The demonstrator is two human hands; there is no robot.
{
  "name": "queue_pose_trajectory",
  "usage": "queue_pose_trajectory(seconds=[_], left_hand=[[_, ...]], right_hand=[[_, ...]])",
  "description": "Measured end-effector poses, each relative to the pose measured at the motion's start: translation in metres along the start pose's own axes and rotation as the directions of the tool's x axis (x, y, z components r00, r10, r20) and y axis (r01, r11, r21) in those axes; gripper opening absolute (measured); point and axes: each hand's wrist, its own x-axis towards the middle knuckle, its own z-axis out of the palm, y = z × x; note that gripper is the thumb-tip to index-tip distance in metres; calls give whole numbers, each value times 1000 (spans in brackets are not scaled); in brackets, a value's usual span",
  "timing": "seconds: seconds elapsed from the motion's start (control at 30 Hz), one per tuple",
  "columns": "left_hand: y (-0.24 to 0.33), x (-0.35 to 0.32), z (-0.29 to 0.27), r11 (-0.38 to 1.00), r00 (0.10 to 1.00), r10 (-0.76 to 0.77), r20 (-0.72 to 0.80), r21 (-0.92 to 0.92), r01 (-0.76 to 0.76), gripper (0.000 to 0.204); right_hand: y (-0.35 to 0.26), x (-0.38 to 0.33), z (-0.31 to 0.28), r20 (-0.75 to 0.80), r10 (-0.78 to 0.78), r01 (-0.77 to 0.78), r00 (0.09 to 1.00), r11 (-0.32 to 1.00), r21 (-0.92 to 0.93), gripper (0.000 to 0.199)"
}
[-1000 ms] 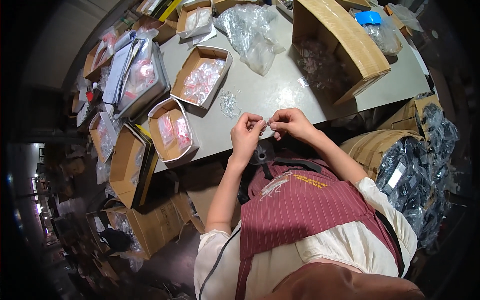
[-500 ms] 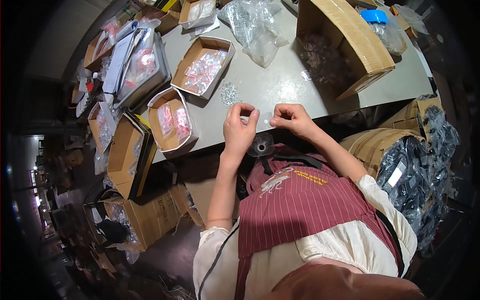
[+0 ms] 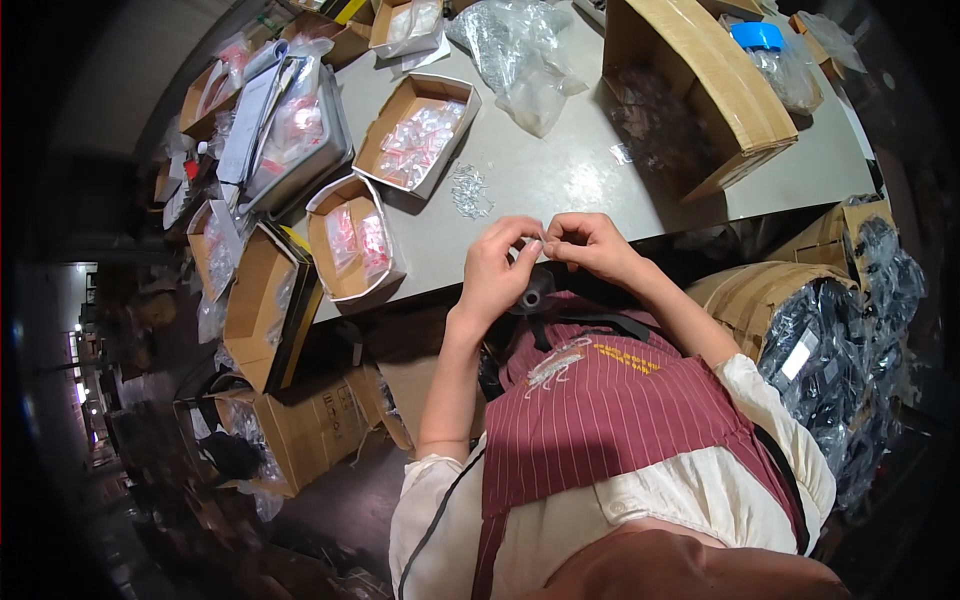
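Note:
My left hand (image 3: 500, 268) and my right hand (image 3: 590, 243) meet fingertip to fingertip over the near edge of the grey table (image 3: 560, 175). Between them they pinch a tiny clear plastic piece (image 3: 543, 238), too small to make out. A small heap of shiny clear parts (image 3: 468, 190) lies on the table just beyond my left hand. Next to it stands an open cardboard box (image 3: 415, 135) of small packets with pink and clear contents.
A second small box with pink packets (image 3: 355, 245) hangs at the table's left edge. A big open carton (image 3: 700, 85) lies on its side at the right, crumpled clear bags (image 3: 525, 55) behind. Cartons (image 3: 265, 300) and black-wrapped bundles (image 3: 850, 330) crowd the floor on both sides.
My hands have drawn closer together until the fingertips touch, staying over the table's near edge. The camera view has shifted a little.

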Motion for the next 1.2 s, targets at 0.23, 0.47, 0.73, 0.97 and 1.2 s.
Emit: queue_pose_trajectory(seconds=[0.23,0.47,0.73,0.97,1.2], left_hand=[[-13,-13,6,984,986,-160,48,86,155,16],[-15,-18,14,968,996,-92,-20,233,94,15],[-7,-19,1,894,926,-338,170,-249,372,11],[-2,-16,1,961,972,-232,-37,-161,223,14],[26,-14,-8,931,913,-362,187,116,346,23]], right_hand=[[6,5,-6,7,47,-47,999,999,-16,12],[0,1,-3,-4,164,-162,986,971,-175,12],[5,-3,2,17,-25,27,1000,983,-181,27],[5,-5,13,-8,-38,37,999,998,-58,31],[-3,-9,15,-47,-35,15,998,935,-355,27]])
